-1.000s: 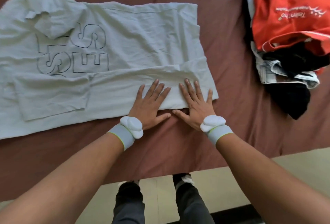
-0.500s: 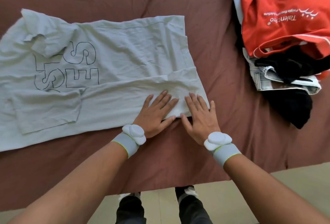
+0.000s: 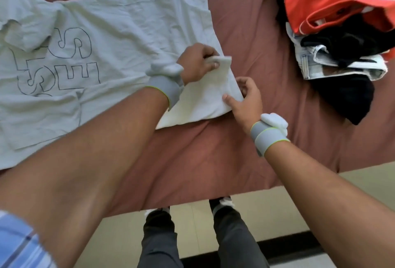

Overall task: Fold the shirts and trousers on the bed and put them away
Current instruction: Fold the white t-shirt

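Both hands (image 3: pixel 197 62) (image 3: pixel 245 99) pinch shirt (image 3: pixel 111 24) hem corners.

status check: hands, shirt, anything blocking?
Left hand and right hand both pinch the pale shirt hem. Side fold in. Unfolded clothes pile sits apart, right.

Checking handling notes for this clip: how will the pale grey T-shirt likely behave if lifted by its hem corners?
The pale grey T-shirt is probably floppy: it wrinkles and bunches where the left hand and right hand pinch its hem. Likely light, being thin cloth. Its folded side may fall open when raised.
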Action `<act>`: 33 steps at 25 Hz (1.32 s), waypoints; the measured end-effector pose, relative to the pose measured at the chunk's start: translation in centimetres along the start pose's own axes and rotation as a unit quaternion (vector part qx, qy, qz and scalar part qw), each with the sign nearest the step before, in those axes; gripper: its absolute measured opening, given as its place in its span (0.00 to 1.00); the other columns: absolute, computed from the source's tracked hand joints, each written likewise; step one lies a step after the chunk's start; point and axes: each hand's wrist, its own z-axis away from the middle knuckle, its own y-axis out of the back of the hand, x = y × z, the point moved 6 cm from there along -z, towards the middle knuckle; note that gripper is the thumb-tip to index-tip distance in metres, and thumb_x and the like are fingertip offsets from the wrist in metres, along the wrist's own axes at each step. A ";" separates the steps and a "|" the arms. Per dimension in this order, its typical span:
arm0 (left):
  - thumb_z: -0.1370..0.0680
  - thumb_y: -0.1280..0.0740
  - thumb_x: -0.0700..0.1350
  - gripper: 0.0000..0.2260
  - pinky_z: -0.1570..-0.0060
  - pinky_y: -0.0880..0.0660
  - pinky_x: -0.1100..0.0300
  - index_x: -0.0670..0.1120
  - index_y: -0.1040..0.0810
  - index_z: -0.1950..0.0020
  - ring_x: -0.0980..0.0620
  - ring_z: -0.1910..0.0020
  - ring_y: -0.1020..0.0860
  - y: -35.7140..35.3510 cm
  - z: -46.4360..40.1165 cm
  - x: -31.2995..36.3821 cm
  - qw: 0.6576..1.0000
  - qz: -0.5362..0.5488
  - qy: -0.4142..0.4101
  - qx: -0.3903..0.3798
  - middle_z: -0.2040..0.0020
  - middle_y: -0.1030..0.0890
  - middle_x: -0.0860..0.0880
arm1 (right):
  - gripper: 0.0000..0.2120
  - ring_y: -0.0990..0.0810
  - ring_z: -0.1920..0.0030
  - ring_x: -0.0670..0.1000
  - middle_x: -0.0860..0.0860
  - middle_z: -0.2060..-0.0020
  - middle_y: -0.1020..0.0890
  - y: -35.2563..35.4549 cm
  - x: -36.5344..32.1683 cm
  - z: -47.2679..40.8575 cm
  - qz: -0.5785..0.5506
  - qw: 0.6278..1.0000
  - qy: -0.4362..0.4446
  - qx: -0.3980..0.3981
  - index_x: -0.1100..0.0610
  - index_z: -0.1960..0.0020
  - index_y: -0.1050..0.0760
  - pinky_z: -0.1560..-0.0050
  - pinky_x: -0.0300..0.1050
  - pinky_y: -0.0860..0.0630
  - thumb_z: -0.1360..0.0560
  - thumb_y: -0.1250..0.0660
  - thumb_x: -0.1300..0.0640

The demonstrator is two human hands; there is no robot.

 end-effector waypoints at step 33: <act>0.25 0.42 0.59 0.34 0.28 0.46 0.44 0.50 0.45 0.21 0.50 0.22 0.45 8.7 33.0 -22.4 0.913 -0.369 0.134 0.111 0.23 0.36 0.45 | 0.49 0.51 0.23 0.57 0.56 0.22 0.47 -10.6 -0.4 4.3 0.542 0.721 0.403 -0.154 0.57 0.21 0.51 0.35 0.77 0.50 0.39 0.35 0.70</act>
